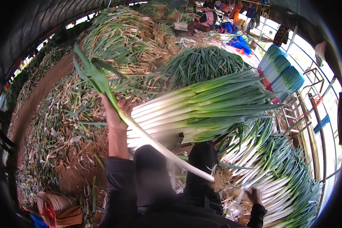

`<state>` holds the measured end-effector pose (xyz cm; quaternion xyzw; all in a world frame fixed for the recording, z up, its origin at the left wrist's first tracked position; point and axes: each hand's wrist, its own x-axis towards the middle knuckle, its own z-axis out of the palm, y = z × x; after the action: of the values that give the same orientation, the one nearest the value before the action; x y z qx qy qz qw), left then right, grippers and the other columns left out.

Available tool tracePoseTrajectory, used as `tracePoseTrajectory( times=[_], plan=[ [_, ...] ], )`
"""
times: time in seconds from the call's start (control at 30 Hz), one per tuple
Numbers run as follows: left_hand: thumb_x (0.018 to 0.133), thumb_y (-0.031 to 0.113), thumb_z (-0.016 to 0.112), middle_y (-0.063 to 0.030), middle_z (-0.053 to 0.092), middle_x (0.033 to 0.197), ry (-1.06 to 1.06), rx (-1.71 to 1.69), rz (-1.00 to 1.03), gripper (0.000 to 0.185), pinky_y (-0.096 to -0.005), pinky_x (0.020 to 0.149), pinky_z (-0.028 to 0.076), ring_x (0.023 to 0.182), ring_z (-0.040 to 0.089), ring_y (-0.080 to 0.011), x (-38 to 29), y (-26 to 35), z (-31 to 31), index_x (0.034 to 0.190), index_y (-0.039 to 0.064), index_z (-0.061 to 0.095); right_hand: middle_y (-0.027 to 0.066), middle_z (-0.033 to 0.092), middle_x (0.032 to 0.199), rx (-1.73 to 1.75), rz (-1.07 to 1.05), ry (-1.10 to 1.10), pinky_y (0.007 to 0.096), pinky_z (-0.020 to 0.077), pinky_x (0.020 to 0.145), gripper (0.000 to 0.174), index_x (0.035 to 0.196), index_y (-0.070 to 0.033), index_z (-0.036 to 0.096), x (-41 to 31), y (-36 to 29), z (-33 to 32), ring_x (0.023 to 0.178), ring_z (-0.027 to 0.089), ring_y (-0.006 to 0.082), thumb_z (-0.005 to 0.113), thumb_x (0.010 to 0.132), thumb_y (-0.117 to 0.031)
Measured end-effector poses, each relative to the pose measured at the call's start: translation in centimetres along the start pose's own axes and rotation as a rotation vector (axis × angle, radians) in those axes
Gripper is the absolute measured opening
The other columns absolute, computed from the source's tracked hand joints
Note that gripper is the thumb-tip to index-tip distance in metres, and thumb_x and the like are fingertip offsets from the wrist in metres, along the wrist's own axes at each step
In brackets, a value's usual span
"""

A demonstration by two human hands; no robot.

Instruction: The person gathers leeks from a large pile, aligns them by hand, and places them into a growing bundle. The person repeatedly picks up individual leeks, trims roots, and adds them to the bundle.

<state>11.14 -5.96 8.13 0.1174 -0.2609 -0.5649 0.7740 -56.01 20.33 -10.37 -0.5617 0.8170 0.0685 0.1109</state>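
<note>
My left hand (116,111) is closed around a long green onion (156,142), near where its white stalk turns green. The stalk slants down to the right across my knees, leaves up at the left. Behind it a broad row of cleaned green onions (193,108) lies side by side, white ends left and leaves right. At the lower right, my right hand (255,196) is blurred, beside a heap of rooted green onions (273,188); whether its fingers hold anything is unclear.
Leaf scraps (65,114) cover the ground at left. Farther off lie a dark green leafy pile (205,64) and a large untrimmed heap (116,42). A seated person (206,20) is at the back. Blue-wrapped bundles (282,69) and metal frames stand at right; a rolled container (57,209) is lower left.
</note>
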Motion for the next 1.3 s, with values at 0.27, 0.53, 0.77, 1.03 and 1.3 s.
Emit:
tracePoseTrajectory(
  times=[0.27, 0.53, 0.77, 1.03, 1.3],
  plan=[
    [0.096, 0.072, 0.043, 0.0031, 0.046, 0.06, 0.011, 0.007, -0.127, 0.062, -0.025, 0.04, 0.032, 0.047, 0.039, -0.009, -2.1, -4.2, 3.6, 0.08, 0.013, 0.054, 0.0125, 0.069, 0.117, 1.161, -1.041, -0.279, 0.0344, 0.0559, 0.089, 0.037, 0.135, -0.002, 0.057, 0.6, -31.9, -13.0, 0.104, 0.067, 0.0182, 0.062, 0.1, -0.015],
    [0.096, 0.074, 0.042, 0.0034, 0.042, 0.062, -0.023, 0.026, -0.138, 0.063, -0.0253, 0.04, 0.032, 0.048, 0.038, -0.0093, -4.0, -3.5, 3.3, 0.081, 0.013, 0.051, 0.0002, 0.06, 0.088, 0.853, -0.844, -0.916, 0.0305, 0.0475, 0.068, 0.031, 0.114, -0.004, 0.059, -1.6, -42.0, -14.3, 0.079, 0.057, 0.0109, 0.053, 0.105, -0.033],
    [0.098, 0.071, 0.043, 0.0038, 0.045, 0.062, 0.032, 0.034, -0.109, 0.06, -0.0248, 0.041, 0.032, 0.048, 0.038, -0.0085, -2.7, -1.1, 1.7, 0.081, 0.014, 0.052, -0.0037, 0.049, 0.071, 1.021, -1.048, -0.88, 0.0269, 0.0392, 0.059, 0.042, 0.099, -0.003, 0.062, -2.4, -33.9, -10.9, 0.066, 0.048, 0.0082, 0.051, 0.106, -0.043],
    [0.098, 0.07, 0.043, 0.0036, 0.047, 0.063, -0.084, -0.083, -0.141, 0.06, -0.0248, 0.041, 0.035, 0.048, 0.039, -0.0084, -1.0, -1.4, 2.0, 0.082, 0.013, 0.054, 0.0007, 0.06, 0.075, 1.125, -0.756, -0.999, 0.0247, 0.0439, 0.055, 0.059, 0.104, -0.001, 0.068, -2.3, -30.5, -8.0, 0.061, 0.055, 0.0091, 0.048, 0.103, -0.057],
    [0.1, 0.066, 0.043, 0.0027, 0.046, 0.065, -0.284, -0.199, -0.176, 0.059, -0.0257, 0.042, 0.038, 0.05, 0.04, -0.0092, -1.7, -0.7, 1.4, 0.086, 0.01, 0.053, 0.0043, 0.069, 0.078, 1.238, -0.608, -1.272, 0.0224, 0.0501, 0.057, 0.051, 0.108, 0.0, 0.069, -3.9, -31.5, -9.0, 0.06, 0.061, 0.01, 0.051, 0.104, -0.048]
  ],
)
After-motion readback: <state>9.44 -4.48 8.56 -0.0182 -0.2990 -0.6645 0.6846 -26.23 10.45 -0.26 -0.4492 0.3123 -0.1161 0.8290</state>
